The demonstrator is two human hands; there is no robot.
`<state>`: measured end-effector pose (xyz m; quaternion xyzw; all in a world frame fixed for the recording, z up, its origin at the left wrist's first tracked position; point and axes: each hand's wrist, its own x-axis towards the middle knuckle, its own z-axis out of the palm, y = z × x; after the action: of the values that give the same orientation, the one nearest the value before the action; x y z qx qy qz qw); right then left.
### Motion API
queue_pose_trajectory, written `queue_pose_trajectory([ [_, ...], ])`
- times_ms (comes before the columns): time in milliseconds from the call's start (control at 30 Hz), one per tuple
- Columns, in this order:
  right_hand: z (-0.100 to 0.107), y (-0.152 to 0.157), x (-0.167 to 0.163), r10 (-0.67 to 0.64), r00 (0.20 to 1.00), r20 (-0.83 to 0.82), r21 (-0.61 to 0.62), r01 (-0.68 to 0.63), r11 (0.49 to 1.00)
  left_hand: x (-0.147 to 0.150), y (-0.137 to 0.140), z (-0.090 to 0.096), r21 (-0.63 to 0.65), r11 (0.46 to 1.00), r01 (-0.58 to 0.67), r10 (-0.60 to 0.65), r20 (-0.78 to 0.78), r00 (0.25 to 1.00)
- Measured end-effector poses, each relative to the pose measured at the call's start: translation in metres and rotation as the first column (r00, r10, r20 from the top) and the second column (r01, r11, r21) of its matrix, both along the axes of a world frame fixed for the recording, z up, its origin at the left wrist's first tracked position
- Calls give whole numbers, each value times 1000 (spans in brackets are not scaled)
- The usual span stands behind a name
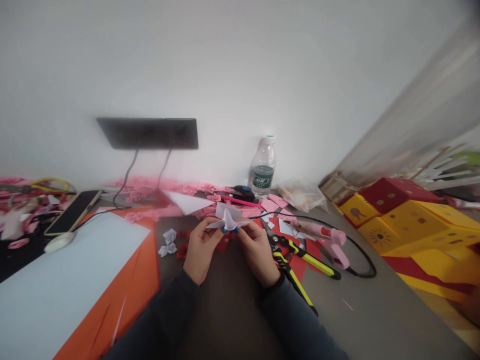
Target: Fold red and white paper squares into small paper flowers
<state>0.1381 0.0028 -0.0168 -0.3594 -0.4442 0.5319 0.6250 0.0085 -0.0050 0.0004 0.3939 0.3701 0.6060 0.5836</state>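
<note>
A folded white paper piece point(228, 220) with raised points is held between both hands above the grey table. My left hand point(201, 246) pinches its left side, and my right hand point(258, 250) pinches its right side, thumbs close together at the near edge. Left of my left hand lie small white paper flowers point(168, 242); red paper flowers point(182, 250) sit beside it, partly hidden. Right of my right hand rest scissors point(296, 260) with black and yellow handles, on red paper point(298, 270). A pink glue gun point(326, 237) lies beyond them.
White sheets point(75, 280) cover orange card point(146, 265) at left. A phone point(75, 212) and white mouse point(59, 242) lie above them. A water bottle point(264, 170) stands by the wall. Yellow and red boxes point(408, 225) are at right. A black cable point(369, 260) loops across the table.
</note>
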Motion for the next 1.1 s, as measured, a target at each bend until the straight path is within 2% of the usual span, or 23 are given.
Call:
queue_pose_trajectory([
  [133, -2, 0, 0, -14, 1000, 28, 60, 12, 998, -1, 1, -3, 2, 1000, -5, 5, -1, 1000],
  [300, 1, -3, 0, 13, 998, 53, 62, -16, 998, 0, 1, -3, -4, 999, 49, -49, -11, 999],
  [633, 6, -5, -1, 2, 994, 114, 79, -11, 997, -1, 1, 0, 16, 999, 47, -45, -94, 995],
  [767, 1, -5, 0, 27, 999, 41, 63, -30, 998, -4, 4, -3, 31, 999, -14, 17, -88, 996],
  [867, -1, -5, 0, 59, 998, -38, 64, -56, 996, -10, 7, -4, 94, 995, -44, 62, -197, 978],
  [967, 1, -4, -1, 42, 999, 18, 46, -43, 998, -15, 9, -3, 155, 988, 1, 47, -305, 951],
  [1100, 4, -3, -2, -5, 997, 81, 50, 1, 999, -15, 6, 3, 162, 984, 72, -20, -298, 954],
])
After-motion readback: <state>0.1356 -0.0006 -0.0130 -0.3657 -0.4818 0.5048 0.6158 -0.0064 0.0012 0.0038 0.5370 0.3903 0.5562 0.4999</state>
